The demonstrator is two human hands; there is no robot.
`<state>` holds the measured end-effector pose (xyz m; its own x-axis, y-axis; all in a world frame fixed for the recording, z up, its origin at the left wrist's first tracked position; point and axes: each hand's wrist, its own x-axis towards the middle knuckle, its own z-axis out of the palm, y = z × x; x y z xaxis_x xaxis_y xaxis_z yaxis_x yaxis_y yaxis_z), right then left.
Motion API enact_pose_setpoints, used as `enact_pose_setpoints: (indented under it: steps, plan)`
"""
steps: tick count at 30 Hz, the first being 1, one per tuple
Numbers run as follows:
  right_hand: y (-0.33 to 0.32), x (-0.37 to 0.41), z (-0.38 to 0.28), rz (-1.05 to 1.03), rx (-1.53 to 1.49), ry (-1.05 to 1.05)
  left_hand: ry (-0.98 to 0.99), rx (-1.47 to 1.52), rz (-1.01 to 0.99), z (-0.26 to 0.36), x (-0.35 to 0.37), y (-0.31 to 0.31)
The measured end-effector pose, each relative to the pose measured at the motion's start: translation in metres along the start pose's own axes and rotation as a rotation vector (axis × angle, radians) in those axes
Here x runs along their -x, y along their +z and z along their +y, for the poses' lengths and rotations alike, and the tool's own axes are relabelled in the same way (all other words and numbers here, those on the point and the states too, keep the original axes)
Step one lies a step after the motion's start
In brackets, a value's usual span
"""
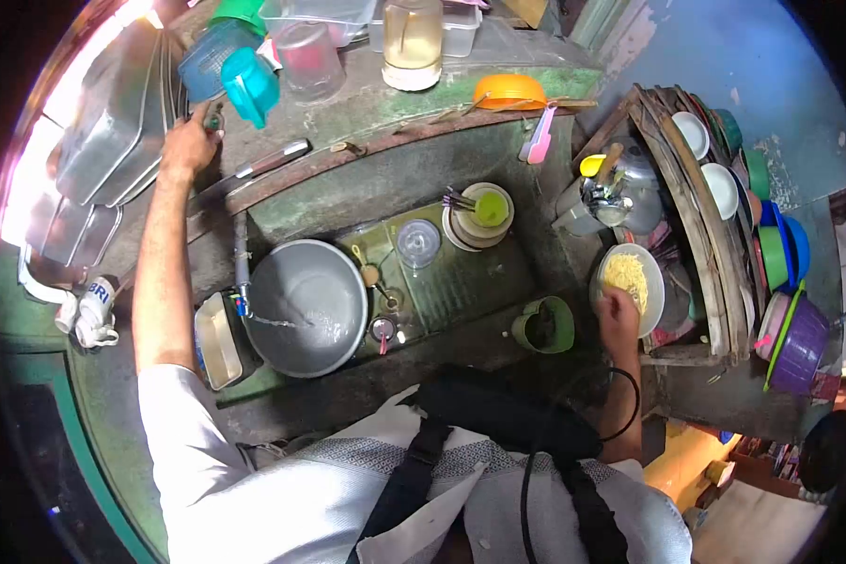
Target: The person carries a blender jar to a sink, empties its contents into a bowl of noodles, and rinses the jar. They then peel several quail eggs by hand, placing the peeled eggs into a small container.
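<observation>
White bowl (656,293) w/ yellow shreds (625,274), R hand (618,324) at rim.

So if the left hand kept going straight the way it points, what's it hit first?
Probably the blue basket, just beyond the left hand; the teal cup sits off to the right of that line. Depth is unclear from this one view.

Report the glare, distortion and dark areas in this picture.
Head view: glare washes out the upper left, beside the stacked, rectangular silver metal trays; head view: wide-angle distortion bows the rough brown wooden planks at right; head view: the corners fall to black; head view: the bare right hand and round white bowl lie well away from the glare.
</observation>
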<state>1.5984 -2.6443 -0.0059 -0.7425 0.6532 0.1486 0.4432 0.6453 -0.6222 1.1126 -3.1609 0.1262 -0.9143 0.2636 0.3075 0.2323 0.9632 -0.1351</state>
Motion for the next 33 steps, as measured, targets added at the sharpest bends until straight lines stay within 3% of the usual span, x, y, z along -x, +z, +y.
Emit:
enact_pose_setpoints:
  steps: [4,8,12,14,18,22,23,24,25,26,28,30,31,32,33]
  plan:
    - [0.034,-0.04,-0.021,-0.276,-0.177,-0.063,-0.119,-0.031,-0.133,0.012,-0.002,-0.014]
    - [0.087,-0.08,-0.02,-0.607,-0.297,-0.112,-0.087,-0.026,-0.118,0.01,-0.003,-0.013]
    - [0.159,-0.113,-0.005,-0.796,-0.402,-0.193,-0.039,0.123,-0.082,-0.002,-0.002,-0.001]
    - [0.201,-0.126,0.005,-0.934,-0.428,-0.133,-0.179,0.073,-0.027,0.004,0.006,-0.009]
    - [0.273,-0.143,0.023,-1.034,-0.116,-0.205,-0.177,0.076,0.07,0.009,0.03,-0.012]
    - [0.324,-0.157,0.026,-0.896,0.073,-0.263,-0.322,0.168,0.245,0.035,0.053,-0.027]
    - [0.327,-0.164,0.023,-0.924,0.103,-0.238,-0.328,0.391,0.305,0.027,0.057,-0.019]
    - [0.33,-0.171,0.019,-0.952,0.133,-0.212,-0.469,0.56,0.222,0.025,0.067,-0.018]
    - [0.349,-0.178,0.032,-0.907,0.233,-0.327,-0.423,0.826,0.319,0.03,0.082,-0.014]
    - [0.344,-0.185,0.02,-0.99,0.244,-0.269,-0.366,1.09,0.415,0.041,0.104,-0.009]
    - [0.367,-0.19,0.033,-1.006,0.371,-0.231,-0.503,1.793,0.252,0.087,0.16,-0.019]
    - [0.383,-0.19,0.044,-0.955,0.419,-0.372,-0.64,2.418,0.104,0.142,0.214,-0.016]
    - [0.379,-0.191,0.041,-0.964,0.294,-0.316,-0.743,2.39,0.276,0.174,0.227,-0.016]
    - [0.371,-0.19,0.035,-0.978,0.174,-0.259,-0.779,2.463,0.263,0.186,0.252,-0.004]
    - [0.369,-0.185,0.034,-0.852,0.142,-0.289,-0.877,2.689,0.067,0.182,0.278,0.016]
